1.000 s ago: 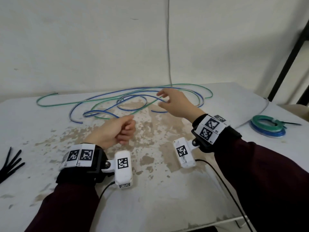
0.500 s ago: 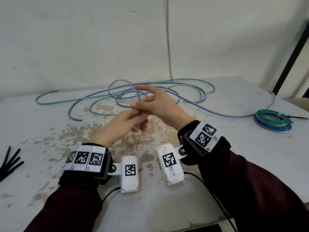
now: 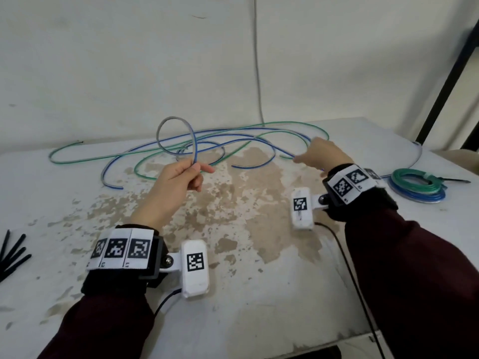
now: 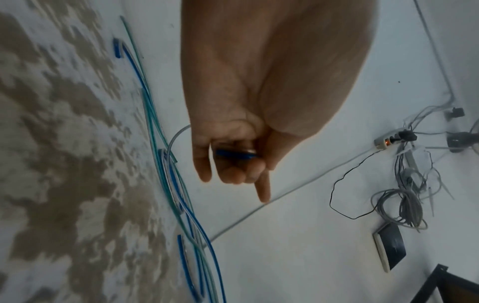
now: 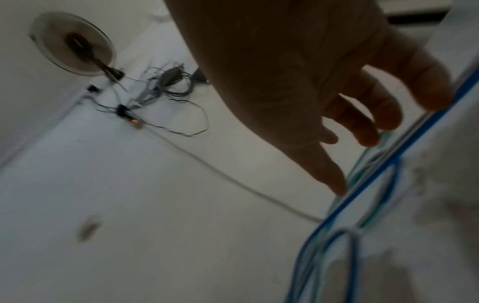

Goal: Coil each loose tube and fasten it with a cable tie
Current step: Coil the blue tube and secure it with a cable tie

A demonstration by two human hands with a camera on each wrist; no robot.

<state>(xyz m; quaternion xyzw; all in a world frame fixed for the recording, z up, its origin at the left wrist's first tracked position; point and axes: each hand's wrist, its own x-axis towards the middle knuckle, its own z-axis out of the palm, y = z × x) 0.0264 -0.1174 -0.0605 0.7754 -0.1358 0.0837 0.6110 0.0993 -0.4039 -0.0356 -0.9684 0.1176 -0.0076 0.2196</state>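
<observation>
The blue tube (image 3: 193, 141) makes one small loop that stands up in the air, and the rest of it lies loose on the table (image 3: 259, 294) with a green tube (image 3: 285, 123). My left hand (image 3: 176, 182) pinches the bottom of the loop. My right hand (image 3: 324, 155) is open, its fingers on the loose tube. I think I am just starting the coil. Next I must grab more tube and bring it back for another loop.
</observation>
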